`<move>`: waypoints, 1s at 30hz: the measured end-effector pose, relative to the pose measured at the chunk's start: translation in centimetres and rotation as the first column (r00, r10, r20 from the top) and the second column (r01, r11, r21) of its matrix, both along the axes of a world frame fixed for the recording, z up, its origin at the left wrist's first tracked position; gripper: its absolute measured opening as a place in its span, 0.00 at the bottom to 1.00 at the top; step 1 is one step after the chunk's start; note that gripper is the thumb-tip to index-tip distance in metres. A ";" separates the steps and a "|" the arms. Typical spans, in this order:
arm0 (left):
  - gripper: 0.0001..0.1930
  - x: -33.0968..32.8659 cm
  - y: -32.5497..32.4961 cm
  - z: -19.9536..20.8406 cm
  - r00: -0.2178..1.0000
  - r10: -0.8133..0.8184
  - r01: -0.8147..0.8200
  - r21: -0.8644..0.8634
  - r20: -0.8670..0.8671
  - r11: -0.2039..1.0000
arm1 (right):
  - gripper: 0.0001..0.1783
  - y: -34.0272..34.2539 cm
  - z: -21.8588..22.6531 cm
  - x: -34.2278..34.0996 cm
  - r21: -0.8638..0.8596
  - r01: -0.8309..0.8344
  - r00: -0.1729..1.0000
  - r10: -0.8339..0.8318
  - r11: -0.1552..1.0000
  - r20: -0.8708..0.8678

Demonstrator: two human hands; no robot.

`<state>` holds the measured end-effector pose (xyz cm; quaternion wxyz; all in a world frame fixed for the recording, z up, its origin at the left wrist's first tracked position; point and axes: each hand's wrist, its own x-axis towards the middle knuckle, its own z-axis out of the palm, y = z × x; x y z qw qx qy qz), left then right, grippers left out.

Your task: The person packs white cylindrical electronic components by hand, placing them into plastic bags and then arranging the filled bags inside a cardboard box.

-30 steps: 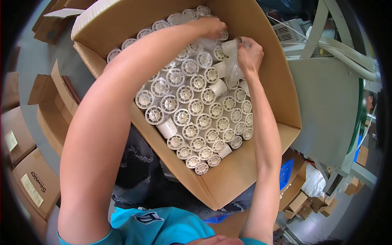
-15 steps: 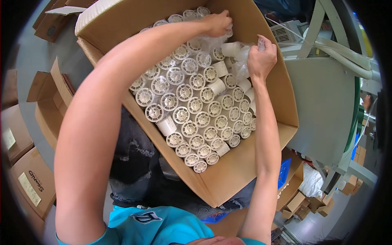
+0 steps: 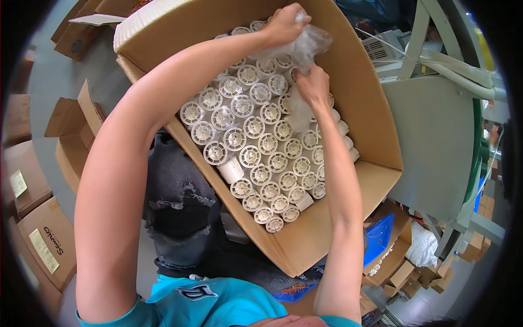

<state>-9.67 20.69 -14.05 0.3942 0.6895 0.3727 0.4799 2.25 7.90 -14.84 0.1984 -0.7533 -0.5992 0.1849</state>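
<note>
A large open cardboard box (image 3: pixel 321 240) sits before me, full of white plastic spools (image 3: pixel 254 126), most with their round slotted ends facing up. A few lie on their sides. Clear plastic film (image 3: pixel 311 43) bunches up at the far end of the box and covers some of the spools there. My left hand (image 3: pixel 286 26) grips this film near the far wall, fingers closed. Lower and to the right, my right hand (image 3: pixel 312 84) is also closed on the film, just above the spools. Its fingertips are partly hidden.
Open cardboard boxes (image 3: pixel 73 133) and closed cartons (image 3: pixel 46 242) stand on the floor at left. On the right is a grey machine panel (image 3: pixel 430 141) with a metal frame and hose. A blue tray (image 3: pixel 379 240) and a white bag (image 3: pixel 420 245) lie below it.
My right hand has moved left and inward from the box's right wall, toward my left hand. The film is now gathered higher between the hands. My left hand has shifted slightly up and left.
</note>
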 end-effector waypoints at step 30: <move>0.19 -5.0 -3.1 -1.3 0.253 -0.409 0.566 -0.209 -0.877 0.798 | 0.14 2.7 2.0 -1.9 0.291 0.165 0.978 -0.117 0.942 -0.174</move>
